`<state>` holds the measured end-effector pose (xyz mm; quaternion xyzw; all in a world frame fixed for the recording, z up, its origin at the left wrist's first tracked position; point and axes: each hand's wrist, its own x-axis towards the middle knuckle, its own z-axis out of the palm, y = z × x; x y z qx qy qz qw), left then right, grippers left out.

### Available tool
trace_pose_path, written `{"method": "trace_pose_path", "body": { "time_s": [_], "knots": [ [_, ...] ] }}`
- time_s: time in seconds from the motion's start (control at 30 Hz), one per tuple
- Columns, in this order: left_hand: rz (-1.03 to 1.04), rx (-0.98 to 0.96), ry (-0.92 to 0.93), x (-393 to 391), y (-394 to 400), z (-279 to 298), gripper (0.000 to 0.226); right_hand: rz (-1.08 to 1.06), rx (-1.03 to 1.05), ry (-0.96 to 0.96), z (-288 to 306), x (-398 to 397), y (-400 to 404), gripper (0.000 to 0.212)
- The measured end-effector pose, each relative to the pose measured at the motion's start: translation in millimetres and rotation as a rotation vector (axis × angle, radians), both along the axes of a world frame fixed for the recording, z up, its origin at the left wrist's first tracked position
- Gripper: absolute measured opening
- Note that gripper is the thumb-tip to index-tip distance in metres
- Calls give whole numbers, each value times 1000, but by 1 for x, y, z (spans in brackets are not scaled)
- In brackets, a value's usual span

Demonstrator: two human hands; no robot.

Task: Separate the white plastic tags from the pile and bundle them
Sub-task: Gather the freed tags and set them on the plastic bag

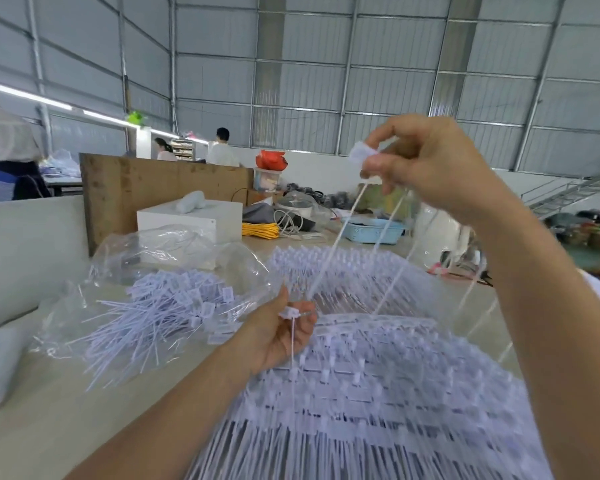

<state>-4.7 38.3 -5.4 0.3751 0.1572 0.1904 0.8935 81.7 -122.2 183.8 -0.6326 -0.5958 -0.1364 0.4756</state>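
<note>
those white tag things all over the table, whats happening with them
A person is sorting white plastic tags at a worktable. The right hand is raised and pinches the heads of a few tags, whose tails hang down toward the big fanned-out pile below. The left hand holds a single tag just above that pile. To the left, a separate heap of loose tags lies on a clear plastic bag. No tied bundle is visible yet.

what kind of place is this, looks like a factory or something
Most likely a factory or warehouse workshop doing hand sorting. The walls and roof are corrugated metal on a steel frame, a long worktable holds heaps of white plastic tags, and other workers stand at benches behind.
</note>
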Motion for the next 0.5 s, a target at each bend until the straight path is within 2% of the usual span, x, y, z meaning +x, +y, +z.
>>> {"method": "trace_pose_path", "body": {
  "time_s": [0.07, 0.13, 0.23, 0.33, 0.4, 0.43, 0.5],
  "knots": [
    [-3, -4, 11, 1, -1, -1, 53, 63, -134, -13, 4, 0, -8, 13],
    [-13, 8, 2, 0, -3, 0, 52, 142, -394, 10, -7, 0, -4, 12],
    [-55, 64, -4, -1, -8, 2, 52, 142, -648, -18, -58, 1, 25, 13],
    [-51, 188, 68, -2, -13, 3, 60, 140, -667, 150, -121, 7, 50, 21],
    [-28, 250, 92, -3, -13, 3, 71, 119, -577, 247, -148, 13, 57, 23],
    [-13, 265, 81, -4, -12, 4, 72, 76, -519, 205, -156, 16, 59, 28],
    [72, 393, 95, -4, -10, 5, 59, 8, -407, 114, -164, 17, 59, 43]
  ]
}}
